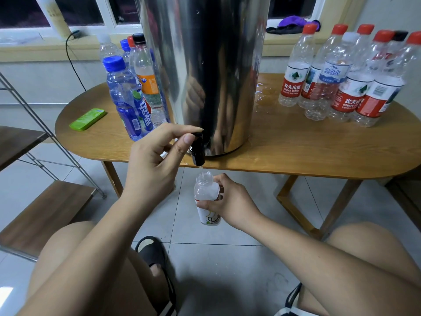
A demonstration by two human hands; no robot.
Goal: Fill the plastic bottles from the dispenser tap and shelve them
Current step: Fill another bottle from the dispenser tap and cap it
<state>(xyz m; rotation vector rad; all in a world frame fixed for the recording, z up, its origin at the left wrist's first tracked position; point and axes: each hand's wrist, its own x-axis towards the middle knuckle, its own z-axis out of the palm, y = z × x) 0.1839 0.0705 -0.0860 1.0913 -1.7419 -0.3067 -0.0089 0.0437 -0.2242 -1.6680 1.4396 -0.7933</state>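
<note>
A tall steel dispenser [218,65] stands on the wooden table [296,151], its black tap [197,149] hanging over the front edge. My left hand [157,160] pinches the tap's lever between thumb and forefinger. Below the tap, my right hand [230,201] grips an uncapped clear bottle with a white label [206,197], held upright under the spout. A thin stream of water runs into its neck.
Several capped bottles with blue, red and black caps [127,94] stand left of the dispenser, and several red-capped bottles [341,80] stand to its right. A green case [87,119] lies on the table. A metal shelf rack [34,156] stands at the left. Water is spilled on the tabletop.
</note>
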